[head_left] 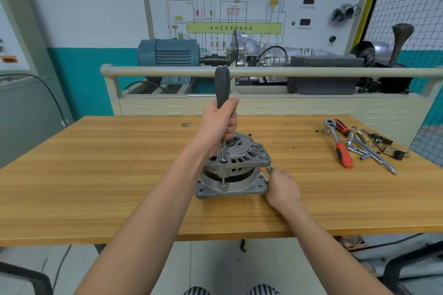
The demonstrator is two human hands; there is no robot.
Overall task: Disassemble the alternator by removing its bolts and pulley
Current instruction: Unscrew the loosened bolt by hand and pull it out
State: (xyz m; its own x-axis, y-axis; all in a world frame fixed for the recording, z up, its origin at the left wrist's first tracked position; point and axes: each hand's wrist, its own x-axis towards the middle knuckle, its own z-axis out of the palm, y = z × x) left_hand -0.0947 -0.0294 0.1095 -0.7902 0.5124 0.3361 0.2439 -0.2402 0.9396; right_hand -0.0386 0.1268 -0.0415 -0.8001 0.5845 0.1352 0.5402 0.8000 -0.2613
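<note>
At the centre of the head view, on a long wooden workbench with a striped yellow-brown top (119, 175), stands the grey cast-metal alternator (233, 170), resting on its wide flange with its finned upper housing facing up. The left hand (219, 122) comes in from the lower left and is clenched round the dark grey handle of a long upright socket driver (222, 88); the driver's chrome shaft and socket drop straight down onto a bolt at the near-left rim of the alternator's top housing — the handle rises well above the hand. The right hand (282, 189) lies on the bench just beside the alternator's lower right flange, its fingers curled round a few small metal bolts (270, 170) whose ends stick out above the knuckles; a bit of red shows next to them, too small to identify. Toward the right edge of the frame, well apart from the alternator, lies a scatter of tools: a chrome ratchet wrench with a red-and-black grip (339, 143), a plain chrome bar (374, 153) and some small dark parts (393, 152). Across the upper half of the frame, behind the bench, a cream-coloured training stand (239, 105) carries a blue electric motor (169, 52) coupled to a silver gearbox (254, 48), with a white wiring-diagram board (239, 7) above.
</note>
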